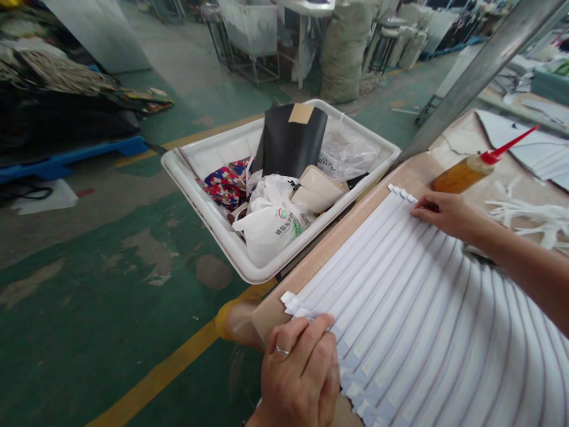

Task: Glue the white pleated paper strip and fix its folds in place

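Note:
Long white strips (400, 296) lie overlapped in a row across the table, with short white tabs at their ends. My left hand (300, 367), a ring on one finger, is closed at the near end of one strip close to the table's corner. At the far end of the strips my right hand (442, 213) is closed in a pinch on a strip's end. Just beyond it lies a bottle (462, 174) of amber liquid with a red pointed nozzle. What exactly sits between the fingertips is partly hidden.
A white plastic bin (258, 276) stands against the table's left side, holding bags, a black sheet and patterned cloth. The brown table edge (347, 231) runs beside it. A metal post (480, 71) rises behind. Loose white strips (533, 219) lie at the right.

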### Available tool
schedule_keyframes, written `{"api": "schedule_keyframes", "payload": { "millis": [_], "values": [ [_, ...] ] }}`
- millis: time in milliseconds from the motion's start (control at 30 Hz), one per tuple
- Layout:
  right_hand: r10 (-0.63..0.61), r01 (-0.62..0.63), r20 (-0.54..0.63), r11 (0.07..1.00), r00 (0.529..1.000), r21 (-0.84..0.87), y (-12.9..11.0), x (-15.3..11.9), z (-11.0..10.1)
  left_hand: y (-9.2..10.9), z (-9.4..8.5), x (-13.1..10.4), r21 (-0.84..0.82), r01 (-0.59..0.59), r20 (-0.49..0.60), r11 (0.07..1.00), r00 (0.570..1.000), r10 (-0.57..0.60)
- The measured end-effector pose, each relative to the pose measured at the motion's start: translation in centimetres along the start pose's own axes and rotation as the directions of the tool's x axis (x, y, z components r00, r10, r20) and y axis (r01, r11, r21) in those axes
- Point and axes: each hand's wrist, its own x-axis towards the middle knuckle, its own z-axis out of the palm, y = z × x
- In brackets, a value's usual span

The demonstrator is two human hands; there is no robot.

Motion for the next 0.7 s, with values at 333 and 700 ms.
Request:
{"api": "schedule_keyframes", "payload": {
  "millis": [333, 700],
  "values": [
    [0.063, -0.065, -0.065, 0.997, 0.996, -0.038, -1.3, -0.3, 0.0, -0.3, 1.7, -1.5, -0.038, 0.031, -0.092, 0.999, 0.995, -0.035],
    [0.105, -0.12, -0.183, 0.99, 0.977, -0.074, -1.4, -0.2, 1.0, -0.5, 1.2, -1.2, -0.015, 0.009, -0.081, 1.0, 0.997, -0.01]
  ]
}}
